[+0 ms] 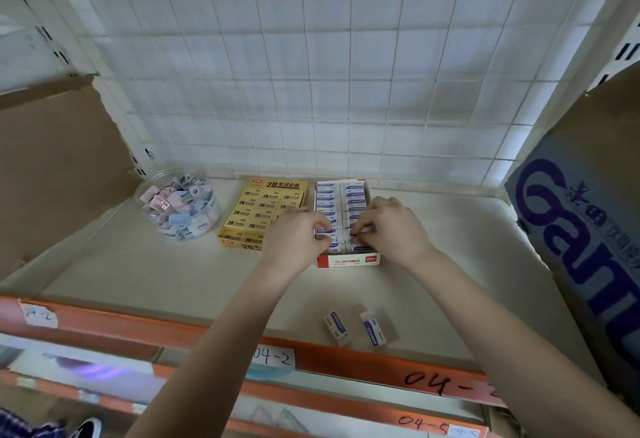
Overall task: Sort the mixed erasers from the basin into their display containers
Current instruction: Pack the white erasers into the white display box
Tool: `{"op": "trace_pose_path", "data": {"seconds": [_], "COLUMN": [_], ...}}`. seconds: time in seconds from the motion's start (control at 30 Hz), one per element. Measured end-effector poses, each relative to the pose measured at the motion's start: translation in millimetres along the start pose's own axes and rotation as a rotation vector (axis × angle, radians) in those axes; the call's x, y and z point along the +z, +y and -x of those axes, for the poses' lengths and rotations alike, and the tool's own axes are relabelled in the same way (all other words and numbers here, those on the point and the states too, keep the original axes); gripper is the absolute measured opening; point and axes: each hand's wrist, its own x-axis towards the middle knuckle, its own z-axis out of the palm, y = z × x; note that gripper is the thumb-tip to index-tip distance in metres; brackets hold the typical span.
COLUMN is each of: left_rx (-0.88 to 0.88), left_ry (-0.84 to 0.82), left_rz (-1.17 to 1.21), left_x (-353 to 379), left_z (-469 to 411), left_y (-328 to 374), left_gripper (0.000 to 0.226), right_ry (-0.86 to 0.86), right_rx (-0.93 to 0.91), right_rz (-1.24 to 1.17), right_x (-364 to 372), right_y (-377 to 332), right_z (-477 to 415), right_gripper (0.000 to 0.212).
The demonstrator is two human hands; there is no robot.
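Head | left grip point(298, 236) pinches boxed eraser point(325, 231) | right grip point(391, 226) pinches neighbouring eraser point(359, 234)

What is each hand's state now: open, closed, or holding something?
Left hand: pinches a blue-and-white sleeved eraser in the red-and-white cardboard box.
Right hand: pinches the neighbouring blue-and-white sleeved eraser.

Both bare forearms extend forward and converge. Left hand point(296, 236): palm down, fingers curled, grip unclear. Right hand point(393, 226): palm down, thumb and forefinger pinching an eraser point(361, 231). Fingertips of the two hands nearly touch.
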Motion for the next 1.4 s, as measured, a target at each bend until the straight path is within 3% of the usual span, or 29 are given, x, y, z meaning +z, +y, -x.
{"op": "trace_pose_path", "data": {"seconds": [0.2, 0.37, 0.43, 0.53, 0.6, 0.67, 0.73, 0.8, 0.93, 1.07, 1.27, 1.4], "left_rx": [-0.068, -0.003, 0.059, 0.201, 0.241, 0.248, 0.270, 0.303, 0.295, 0.169, 0.116, 0.074], "left_ry": [0.024, 0.009, -0.011, -0.099, -0.307, -0.500, -0.580, -0.596, -0.497, -0.362, -0.211, -0.045], "left_rz": [0.056, 0.021, 0.018, 0.123, 0.197, 0.197, 0.183, 0.187, 0.193, 0.162, 0.198, 0.264], "left_x": [6.6, 0.1, -7.5, -20.7, -27.2, -27.7, -22.8, -15.8, -5.5, -2.2, -9.9, -21.1], "left_z": [0.8, 8.2, 16.8, 34.1, 44.9, 53.7, 60.6, 65.8, 75.6, 83.9, 84.7, 70.7], "left_y": [0.1, 1.7, 2.3, -1.1, -4.6, -7.2, -8.5, -6.7, -1.3, -2.0, -4.3, -3.9], "left_gripper": [0.020, 0.024, 0.028, 0.031, 0.035, 0.035, 0.035, 0.034, 0.026, 0.026, 0.026, 0.024], "right_ry": [0.069, 0.024, 0.139, 0.287, 0.155, -0.083, -0.306, -0.408, -0.378, -0.313, -0.227, -0.064], "right_rx": [0.062, 0.018, -0.027, -0.111, -0.136, -0.104, -0.050, -0.015, -0.012, -0.029, -0.091, -0.092], "right_rz": [-0.088, 0.077, 0.078, -0.171, -0.304, -0.263, -0.091, 0.039, 0.000, 0.063, -0.024, -0.143], "right_x": [7.1, 1.9, 1.8, -5.1, -14.2, -22.5, -25.6, -21.7, -10.8, -2.3, -2.8, -20.3], "right_y": [0.3, 1.0, 0.9, -3.3, -7.3, -11.8, -16.9, -21.6, -23.6, -15.8, -6.7, -11.3], "right_z": [1.7, 8.6, 17.6, 35.9, 49.7, 61.4, 71.8, 83.1, 100.3, 100.1, 92.2, 77.5], "right_gripper": [0.015, 0.024, 0.025, 0.023, 0.020, 0.015, 0.024, 0.033, 0.031, 0.033, 0.018, 0.019]}}
